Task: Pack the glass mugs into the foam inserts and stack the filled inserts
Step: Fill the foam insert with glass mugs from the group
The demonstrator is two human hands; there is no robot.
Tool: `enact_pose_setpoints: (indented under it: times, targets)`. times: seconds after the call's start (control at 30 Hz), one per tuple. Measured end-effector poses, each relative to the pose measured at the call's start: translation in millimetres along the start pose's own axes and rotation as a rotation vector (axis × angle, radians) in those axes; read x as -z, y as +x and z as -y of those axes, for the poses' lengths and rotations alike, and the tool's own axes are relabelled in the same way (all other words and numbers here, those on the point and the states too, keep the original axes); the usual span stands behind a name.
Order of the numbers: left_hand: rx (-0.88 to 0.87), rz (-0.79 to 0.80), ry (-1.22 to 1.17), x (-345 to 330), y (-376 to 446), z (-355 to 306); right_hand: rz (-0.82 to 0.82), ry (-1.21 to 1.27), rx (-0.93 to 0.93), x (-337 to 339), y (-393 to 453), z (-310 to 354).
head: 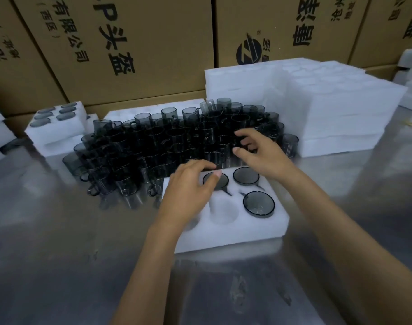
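hands: left hand (188, 191) over foam insert (259, 228) | right hand (259, 151) over mugs (153, 141)

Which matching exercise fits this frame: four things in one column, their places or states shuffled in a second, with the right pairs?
Things:
1. White foam insert under the hands
2. Filled white foam insert
3. Crowd of loose smoky grey glass mugs
4. Tall stack of white foam sheets

Places or states:
A. At the far right, beside the mugs
B. At the far left, dark mugs in its holes
C. Standing on the metal table, beyond the near insert
D. Nearest the camera, three mugs seated, at least one hole open

Pairs: 1-D, 2-B, 3-C, 4-A
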State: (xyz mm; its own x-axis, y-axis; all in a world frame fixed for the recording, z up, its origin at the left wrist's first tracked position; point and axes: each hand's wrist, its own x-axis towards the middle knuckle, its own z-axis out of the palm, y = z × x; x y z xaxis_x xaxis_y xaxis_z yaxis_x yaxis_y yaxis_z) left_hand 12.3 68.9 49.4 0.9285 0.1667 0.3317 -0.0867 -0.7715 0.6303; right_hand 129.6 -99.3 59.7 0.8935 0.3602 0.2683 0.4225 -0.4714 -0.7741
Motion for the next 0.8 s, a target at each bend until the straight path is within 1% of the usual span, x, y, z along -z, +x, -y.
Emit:
enact_pose_setpoints:
  times: [0.1, 0.17, 0.2, 0.27, 0.33, 0.4, 0.5, 0.6, 0.67, 0.73, 0.8]
  targets:
    - [0.008, -0.068, 0.004, 3, 1, 5, 0.196, -0.189, 0.013, -16, 43, 20]
    - [0.029, -0.087, -0.065, 5, 1, 7, 0.246, -0.288, -0.002, -30, 64, 25]
    - [0.036, -0.094, -0.098, 7, 2, 7, 0.234, -0.339, -0.008, -37, 72, 25]
    - [0.041, -0.109, -0.119, 10, 2, 9, 0.160, -0.408, 0.005, -46, 82, 23]
    - [0.049, -0.122, -0.111, 12, 1, 10, 0.070, -0.438, 0.038, -50, 84, 21]
    - [0.060, -0.138, -0.112, 12, 1, 11, 0.030, -0.448, 0.082, -50, 81, 22]
    - [0.091, -0.162, -0.124, 11, 1, 10, -0.004, -0.378, 0.174, -43, 64, 28]
    - [0.099, -0.209, -0.137, 10, 1, 9, 0.019, -0.179, 0.217, -36, 34, 43]
    - [0.053, -0.224, -0.135, 10, 0, 7, 0.054, -0.061, 0.236, -33, 12, 54]
    - [-0.005, -0.236, -0.151, 9, -2, 3, 0.070, 0.006, 0.216, -32, -6, 62]
    - [-0.036, -0.270, -0.198, 7, -3, -3, 0.026, 0.052, 0.165, -31, -19, 65]
